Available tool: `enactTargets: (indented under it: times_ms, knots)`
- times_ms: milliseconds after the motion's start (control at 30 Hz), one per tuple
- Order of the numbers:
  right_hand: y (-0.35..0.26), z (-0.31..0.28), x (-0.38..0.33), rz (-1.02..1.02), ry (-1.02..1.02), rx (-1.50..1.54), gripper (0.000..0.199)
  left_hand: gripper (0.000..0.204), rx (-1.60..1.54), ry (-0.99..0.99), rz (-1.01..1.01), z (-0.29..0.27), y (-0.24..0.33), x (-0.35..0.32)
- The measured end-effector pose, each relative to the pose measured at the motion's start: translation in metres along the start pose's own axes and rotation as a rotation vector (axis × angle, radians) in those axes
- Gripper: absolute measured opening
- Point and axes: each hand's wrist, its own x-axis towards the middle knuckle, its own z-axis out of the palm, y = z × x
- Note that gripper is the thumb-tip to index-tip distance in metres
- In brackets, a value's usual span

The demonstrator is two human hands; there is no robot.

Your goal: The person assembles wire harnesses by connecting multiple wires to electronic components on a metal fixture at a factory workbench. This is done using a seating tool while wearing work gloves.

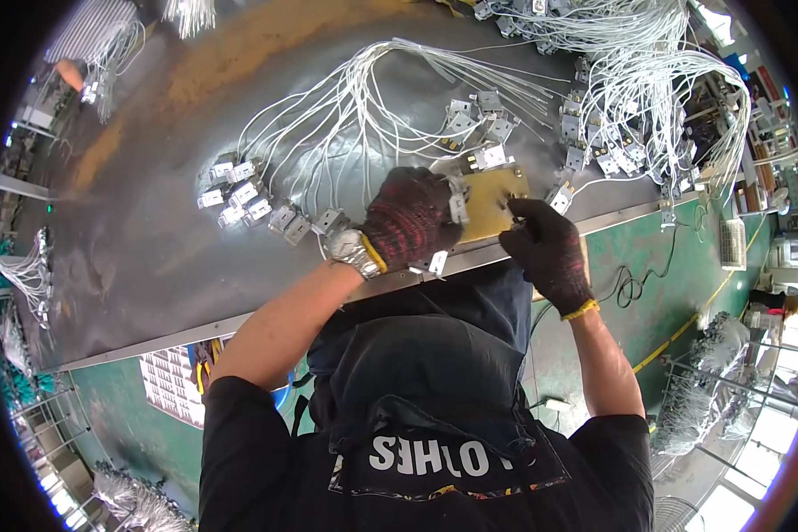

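My left hand (412,213), in a dark red and black knit glove, is closed on a small metal-cased connector (457,200) at the left edge of a yellow plate (489,202). My right hand (548,255), gloved alike, is at the plate's right side. Its thumb and fingers are bent together; whatever they pinch is too small to make out. White wires (355,84) fan over the bench, ending in metal connectors (242,195) to the left. More metal connectors (486,120) lie just beyond the plate. Another (560,197) lies right of it.
The dark metal bench (151,257) has a raised front edge close to my body. A large heap of white-wired connectors (629,97) fills its right end. Another person's hand (69,74) touches wires at the far left. A white crate (170,383) stands below the bench.
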Motion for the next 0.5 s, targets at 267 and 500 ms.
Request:
enactTargets:
  times_ms: [267, 500]
  knots:
    - [0.022, 0.023, 0.038, 0.010, 0.137, -0.248, 0.049, 0.061, 0.144, -0.534, -0.125, -0.035, -0.005, 0.006]
    - [0.036, 0.031, 0.088, -0.067, 0.124, -0.356, 0.044, 0.038, 0.374, -0.392, -0.234, -0.027, 0.016, 0.025]
